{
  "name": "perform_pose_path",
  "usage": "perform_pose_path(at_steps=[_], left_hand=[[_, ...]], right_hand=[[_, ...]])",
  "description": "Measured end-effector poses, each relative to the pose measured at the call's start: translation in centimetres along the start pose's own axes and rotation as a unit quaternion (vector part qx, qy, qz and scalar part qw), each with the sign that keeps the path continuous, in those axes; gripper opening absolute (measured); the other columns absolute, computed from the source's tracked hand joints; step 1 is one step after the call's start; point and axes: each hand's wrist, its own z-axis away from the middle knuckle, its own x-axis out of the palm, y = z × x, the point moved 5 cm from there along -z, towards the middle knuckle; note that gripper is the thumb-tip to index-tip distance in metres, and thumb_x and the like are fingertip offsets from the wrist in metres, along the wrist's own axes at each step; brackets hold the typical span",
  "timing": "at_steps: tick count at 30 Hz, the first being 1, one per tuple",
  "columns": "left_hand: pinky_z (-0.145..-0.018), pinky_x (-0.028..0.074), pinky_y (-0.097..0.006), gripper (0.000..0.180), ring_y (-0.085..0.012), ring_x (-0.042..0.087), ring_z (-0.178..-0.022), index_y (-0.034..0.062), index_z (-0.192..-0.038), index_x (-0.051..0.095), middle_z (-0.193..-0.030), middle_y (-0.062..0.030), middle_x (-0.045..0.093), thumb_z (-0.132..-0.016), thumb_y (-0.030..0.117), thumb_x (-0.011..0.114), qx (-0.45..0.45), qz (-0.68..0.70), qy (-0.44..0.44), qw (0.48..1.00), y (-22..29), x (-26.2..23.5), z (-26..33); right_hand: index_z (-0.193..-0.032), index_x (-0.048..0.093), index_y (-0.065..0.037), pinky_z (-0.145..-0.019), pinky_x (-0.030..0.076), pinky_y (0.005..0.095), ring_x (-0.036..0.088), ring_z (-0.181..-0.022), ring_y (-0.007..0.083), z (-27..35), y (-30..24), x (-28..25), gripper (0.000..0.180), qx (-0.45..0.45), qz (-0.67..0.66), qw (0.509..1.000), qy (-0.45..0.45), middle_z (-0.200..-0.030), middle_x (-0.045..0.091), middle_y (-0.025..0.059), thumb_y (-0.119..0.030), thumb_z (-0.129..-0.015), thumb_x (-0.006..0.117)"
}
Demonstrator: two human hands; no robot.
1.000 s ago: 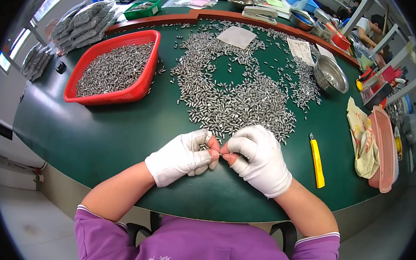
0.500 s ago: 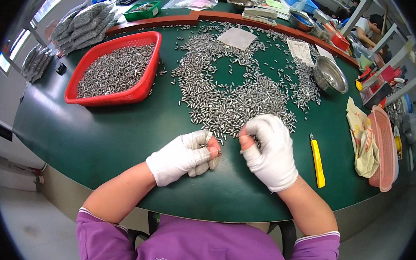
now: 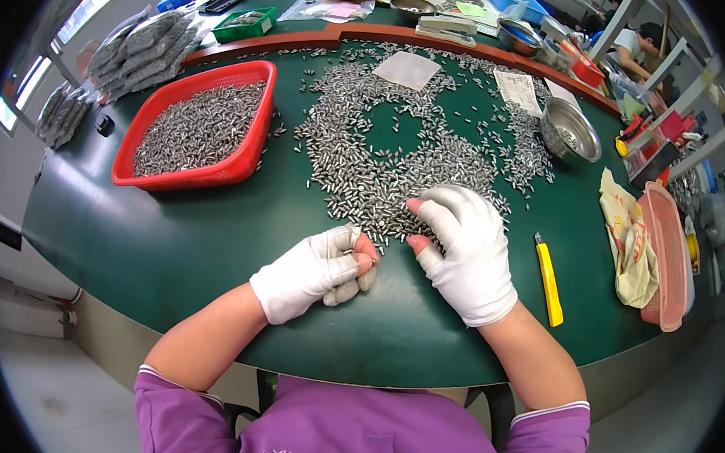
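Many small, shiny, bullet-shaped metal pieces [image 3: 365, 185] lie spread in a ring-like pile on the green tabletop [image 3: 211, 259]. My left hand [image 3: 318, 272], in a white glove with bare thumb and index tips, is closed in a pinch at the pile's near edge. Whatever is between those tips is too small to make out. To its right, my right hand [image 3: 469, 254], gloved the same way, hovers over the near right part of the pile. Its thumb and index finger are spread apart, and no piece shows between them.
At left stands a red plastic basket [image 3: 265, 117] full of the same pieces. On the right are a yellow utility knife [image 3: 549, 281], a steel bowl [image 3: 588, 141] and a pink basket [image 3: 668, 253] beside a cloth [image 3: 631, 251]. Paper slips lie on the pile. A person works far right.
My right thumb and index finger have parted from a closer curl, and the fingers have reached farther over the pile. The left hand keeps its pinch, with hardly any shift.
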Motion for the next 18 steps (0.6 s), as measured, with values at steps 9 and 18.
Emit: perform_pose_path(at_steps=[9,18], left_hand=[[-0.045,0.018,-0.021,0.025,-0.0045,0.025,-0.050,0.0118,-0.099,0.051,-0.065,0.0056,0.034,-0.095,0.034,0.063,0.084,0.034,-0.004,0.996,0.7,-0.7,-0.3],[-0.065,0.048,-0.030,0.004,-0.0170,0.058,-0.065,0.0039,-0.091,0.058,-0.074,-0.0065,0.059,-0.090,0.006,0.061,0.124,-0.550,0.222,0.795,0.4,2.9,6.1]], right_hand=[[-0.107,0.064,-0.011,-0.085,0.047,0.0394,0.059,-0.098,0.0266,0.2,2.0,-0.3,0.033,0.013,0.027,0.998,0.051,-0.104,0.062,0.0058,-0.014,-0.074,0.071],[-0.110,0.066,-0.011,-0.086,0.050,0.0403,0.061,-0.101,0.0276,8.7,5.4,-9.8,0.035,0.312,0.231,0.920,-0.041,-0.110,0.063,0.0073,-0.028,-0.080,0.073]])
